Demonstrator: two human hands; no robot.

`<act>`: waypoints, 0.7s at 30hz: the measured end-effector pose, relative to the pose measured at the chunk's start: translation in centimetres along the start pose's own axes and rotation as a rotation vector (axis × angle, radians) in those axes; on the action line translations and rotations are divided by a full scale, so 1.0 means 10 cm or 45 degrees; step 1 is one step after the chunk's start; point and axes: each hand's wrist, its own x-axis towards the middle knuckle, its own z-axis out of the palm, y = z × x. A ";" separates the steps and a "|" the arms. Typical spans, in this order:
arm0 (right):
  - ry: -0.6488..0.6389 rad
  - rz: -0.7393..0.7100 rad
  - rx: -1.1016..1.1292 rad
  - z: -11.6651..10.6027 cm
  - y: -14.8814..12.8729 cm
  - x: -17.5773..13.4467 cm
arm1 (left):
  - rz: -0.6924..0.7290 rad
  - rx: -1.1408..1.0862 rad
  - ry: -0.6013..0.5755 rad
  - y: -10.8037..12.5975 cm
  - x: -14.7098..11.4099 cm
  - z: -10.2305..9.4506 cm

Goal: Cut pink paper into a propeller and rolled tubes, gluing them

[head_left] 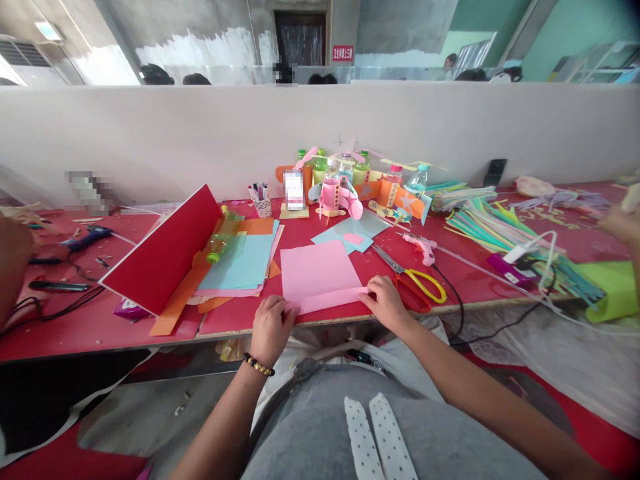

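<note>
A sheet of pink paper (320, 270) lies at the front edge of the red table, its near edge folded up in a long strip. My left hand (273, 323) pinches the left end of that fold. At the right end, the fingers of my right hand (384, 301) close on the same strip. Just right of the sheet rest scissors (420, 280) with yellow and red handles. Behind them is a pink glue gun (421, 248). Pale blue paper (370, 230) with a small pink cutout lies beyond the pink sheet.
Coloured sheets (243, 260) and a green-capped plastic bottle (223, 237) lie left, beside a leaning red board (165, 247). Bottle helicopters (336, 193), a phone (294, 190) and a pen cup (262, 203) stand at the back. Coloured strips (505, 233) and cables occupy the right. Other people's arms show at both sides.
</note>
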 end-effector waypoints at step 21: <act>-0.034 0.057 -0.042 0.03 0.02 0.07 | 0.013 0.057 -0.002 0.02 0.02 0.00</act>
